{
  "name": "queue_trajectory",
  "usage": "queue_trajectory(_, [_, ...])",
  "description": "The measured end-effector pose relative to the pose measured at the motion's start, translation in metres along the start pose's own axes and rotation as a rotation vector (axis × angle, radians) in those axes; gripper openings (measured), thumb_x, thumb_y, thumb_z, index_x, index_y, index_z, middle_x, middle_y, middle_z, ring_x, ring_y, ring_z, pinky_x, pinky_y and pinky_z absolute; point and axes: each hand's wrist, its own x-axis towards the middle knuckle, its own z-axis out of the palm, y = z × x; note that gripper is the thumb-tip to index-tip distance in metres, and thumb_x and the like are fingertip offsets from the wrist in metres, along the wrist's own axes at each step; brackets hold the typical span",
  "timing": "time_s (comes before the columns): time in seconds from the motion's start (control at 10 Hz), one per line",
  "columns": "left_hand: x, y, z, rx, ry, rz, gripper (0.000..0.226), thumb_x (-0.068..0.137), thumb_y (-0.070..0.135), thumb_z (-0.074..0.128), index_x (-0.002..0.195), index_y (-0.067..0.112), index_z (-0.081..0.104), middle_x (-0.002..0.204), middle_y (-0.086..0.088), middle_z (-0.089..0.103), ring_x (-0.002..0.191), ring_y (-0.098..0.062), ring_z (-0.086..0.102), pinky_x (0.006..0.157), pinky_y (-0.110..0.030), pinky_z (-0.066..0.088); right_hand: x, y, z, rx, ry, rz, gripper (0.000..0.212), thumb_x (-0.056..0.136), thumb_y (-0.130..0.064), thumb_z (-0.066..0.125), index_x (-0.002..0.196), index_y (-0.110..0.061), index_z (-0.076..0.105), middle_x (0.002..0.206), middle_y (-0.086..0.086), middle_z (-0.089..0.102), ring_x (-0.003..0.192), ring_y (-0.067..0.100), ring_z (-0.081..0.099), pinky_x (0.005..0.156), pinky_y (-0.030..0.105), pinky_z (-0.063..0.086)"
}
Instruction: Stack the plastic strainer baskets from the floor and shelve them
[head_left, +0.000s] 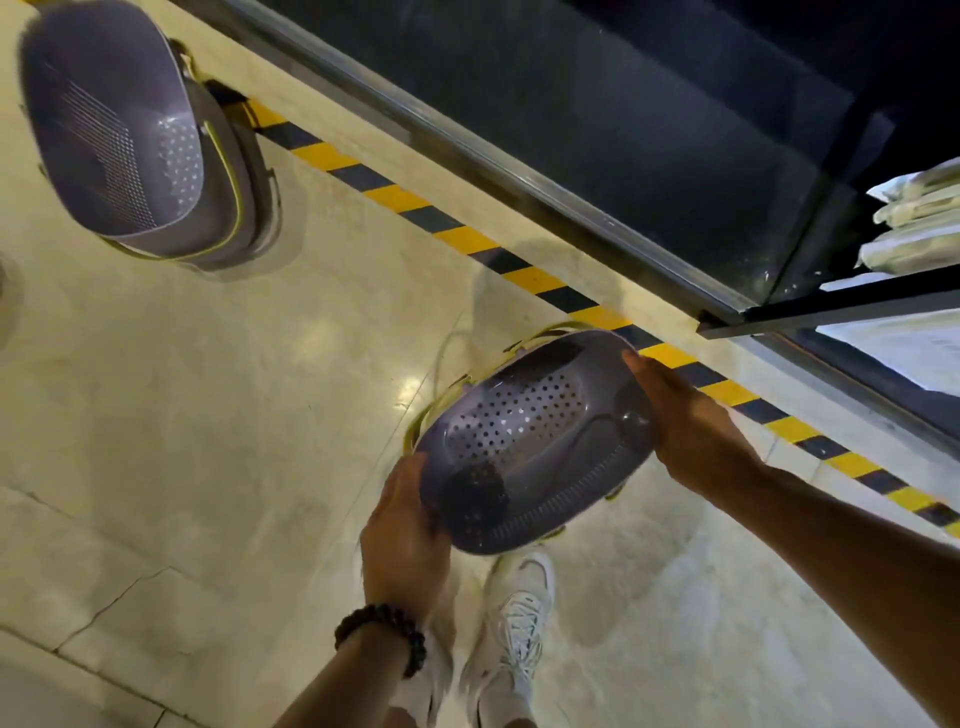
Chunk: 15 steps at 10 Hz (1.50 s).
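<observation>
Two hands, your left hand (402, 525) and right hand (691, 421), hold a purple strainer basket (530, 441) above the floor (208, 415), near the striped tape (467, 239) and dark shelf (623, 130), with another basket stack (135, 145) lying well apart.

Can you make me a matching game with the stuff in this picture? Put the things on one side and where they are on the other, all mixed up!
Things:
1. held strainer basket
2. stack of strainer baskets
3. beaded bracelet
4. striped tape

Places:
A. on the floor, far upper left
B. running along the floor beside the dark shelf unit
C. between the left hand and right hand
D. around the left wrist

Pairs: 1-C, 2-A, 3-D, 4-B
</observation>
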Motion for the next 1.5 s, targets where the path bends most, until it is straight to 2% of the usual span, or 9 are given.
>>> queue_trajectory(0.1, [0.063,0.016,-0.020,0.035,-0.140,0.142,0.062,0.089,0.003,0.064,0.138,0.040,0.051,0.135,0.012,0.064,0.114,-0.017,0.065,0.093,-0.024,0.052,-0.025,-0.013,0.021,0.295,0.168,0.253,0.023,0.109,-0.033,0.045,0.123,-0.044,0.059,0.112,-0.022,0.070,0.103,-0.001,0.065,0.071,0.009,0.054])
queue_trajectory(0.2, [0.115,0.040,-0.026,0.137,-0.194,0.207,0.059,0.089,0.006,0.060,0.139,0.036,0.053,0.141,0.011,0.062,0.120,-0.021,0.063,0.102,-0.017,0.043,-0.033,-0.026,0.035,0.479,0.305,0.412,0.022,0.110,-0.033,0.045,0.118,-0.046,0.060,0.098,-0.039,0.066,0.094,-0.019,0.059,0.058,-0.004,0.041])
queue_trajectory(0.3, [0.154,0.072,-0.015,0.286,-0.250,0.306,0.057,0.094,0.007,0.050,0.146,0.029,0.054,0.152,0.009,0.055,0.132,-0.024,0.057,0.108,-0.014,0.036,-0.041,-0.033,0.046,0.516,0.341,0.509,0.041,0.104,-0.014,0.056,0.139,-0.035,0.052,0.124,-0.018,0.064,0.108,0.007,0.060,0.091,0.028,0.054])
queue_trajectory(0.4, [0.179,0.085,-0.006,0.353,-0.300,0.296,0.056,0.100,0.008,0.045,0.153,0.026,0.048,0.157,0.007,0.050,0.136,-0.025,0.055,0.114,-0.021,0.031,-0.039,-0.034,0.048,0.526,0.344,0.553,0.042,0.102,-0.013,0.057,0.140,-0.031,0.052,0.135,-0.005,0.064,0.123,0.023,0.060,0.105,0.053,0.052])
queue_trajectory(0.5, [0.190,0.091,0.001,0.422,-0.298,0.331,0.057,0.097,0.012,0.059,0.151,0.026,0.048,0.152,0.002,0.055,0.132,-0.028,0.058,0.115,-0.031,0.038,-0.035,-0.028,0.041,0.606,0.358,0.557,0.043,0.105,-0.019,0.056,0.144,-0.034,0.051,0.137,-0.007,0.064,0.126,0.021,0.059,0.107,0.053,0.051])
queue_trajectory(0.6, [0.189,0.094,-0.005,0.523,-0.405,0.342,0.058,0.103,0.018,0.057,0.158,0.019,0.038,0.159,-0.003,0.048,0.141,-0.026,0.050,0.121,-0.035,0.033,-0.037,-0.031,0.028,0.669,0.348,0.527,0.058,0.105,-0.019,0.055,0.151,-0.048,0.037,0.142,-0.013,0.059,0.123,0.014,0.056,0.097,0.035,0.049])
queue_trajectory(0.9, [0.146,0.115,-0.071,0.650,-0.319,0.461,0.066,0.104,0.039,0.044,0.164,0.026,0.019,0.173,-0.005,0.020,0.156,-0.031,0.024,0.123,-0.046,0.027,-0.023,-0.083,-0.056,0.202,0.191,0.296,0.082,0.092,-0.022,0.072,0.157,-0.025,0.023,0.157,0.005,0.039,0.141,0.027,0.042,0.104,0.046,0.054])
queue_trajectory(1.2, [0.111,0.186,-0.247,0.762,-0.077,0.533,0.071,0.103,0.065,0.008,0.165,0.032,-0.003,0.175,-0.002,0.007,0.160,-0.031,0.010,0.126,-0.049,0.003,-0.009,-0.215,-0.216,-0.294,0.100,0.078,0.074,0.104,-0.058,0.025,0.161,-0.030,-0.013,0.173,-0.001,-0.002,0.159,0.031,0.001,0.128,0.046,0.016])
queue_trajectory(1.5, [0.027,0.249,-0.517,0.704,0.172,0.481,0.075,0.100,0.062,0.006,0.166,0.027,0.016,0.171,-0.003,0.026,0.156,-0.031,0.027,0.125,-0.052,0.023,-0.063,-0.436,-0.396,-0.344,0.279,-0.214,0.074,0.106,-0.050,0.036,0.163,-0.034,-0.007,0.173,-0.007,0.002,0.159,0.022,0.002,0.127,0.042,0.014])
